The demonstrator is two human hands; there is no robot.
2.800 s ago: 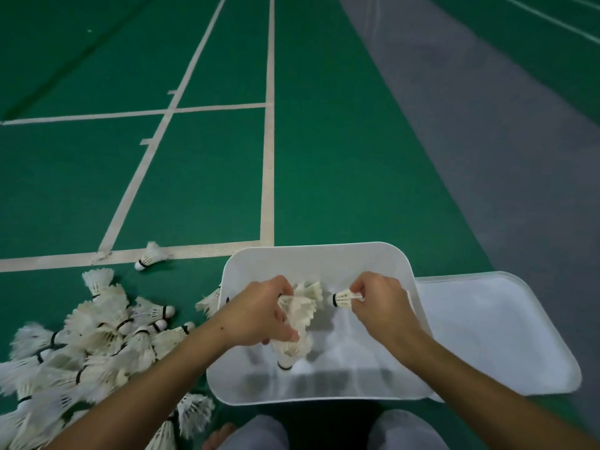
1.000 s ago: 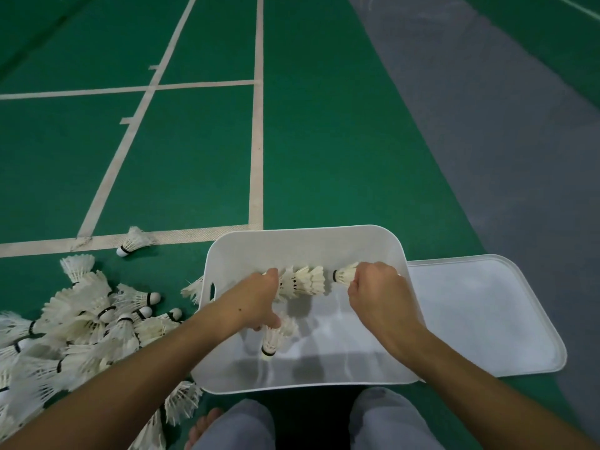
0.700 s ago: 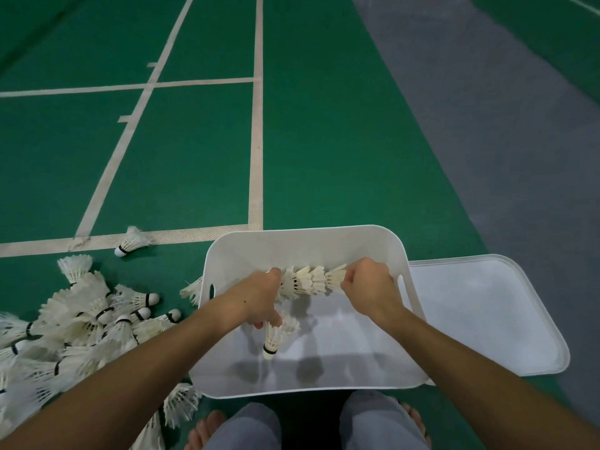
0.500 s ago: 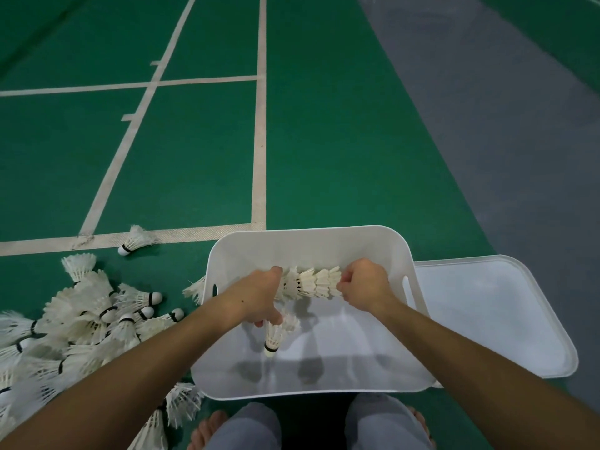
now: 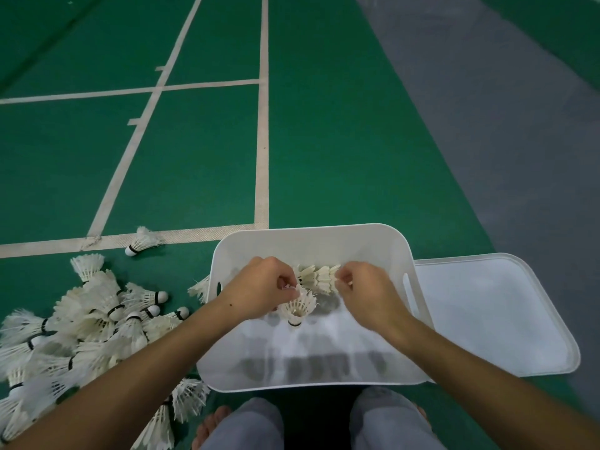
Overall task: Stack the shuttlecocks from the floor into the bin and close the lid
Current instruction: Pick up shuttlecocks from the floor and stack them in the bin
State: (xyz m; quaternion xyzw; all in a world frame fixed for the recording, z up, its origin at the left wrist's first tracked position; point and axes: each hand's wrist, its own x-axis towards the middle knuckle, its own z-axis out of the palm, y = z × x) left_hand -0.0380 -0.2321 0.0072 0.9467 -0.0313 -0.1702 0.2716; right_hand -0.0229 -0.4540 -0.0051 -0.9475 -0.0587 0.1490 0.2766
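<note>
Shuttlecocks nested in a short row are held over the white bin, pinched at each end by curled fingers of left hand and right hand. Judged featherlight and crushable; cork ends are better gripped than skirts. Loose pile is left on floor.

You look down into a dim, evenly lit scene; light falls from overhead. The white bin and lid stand out as the brightest things, slightly washed out, and the bin floor carries soft grey shadows beneath your hands. The court lines bow outward toward the edges, wide-angle distortion. The shuttlecocks at lower left smear into blur, and your forearms soften near the bottom corners.
</note>
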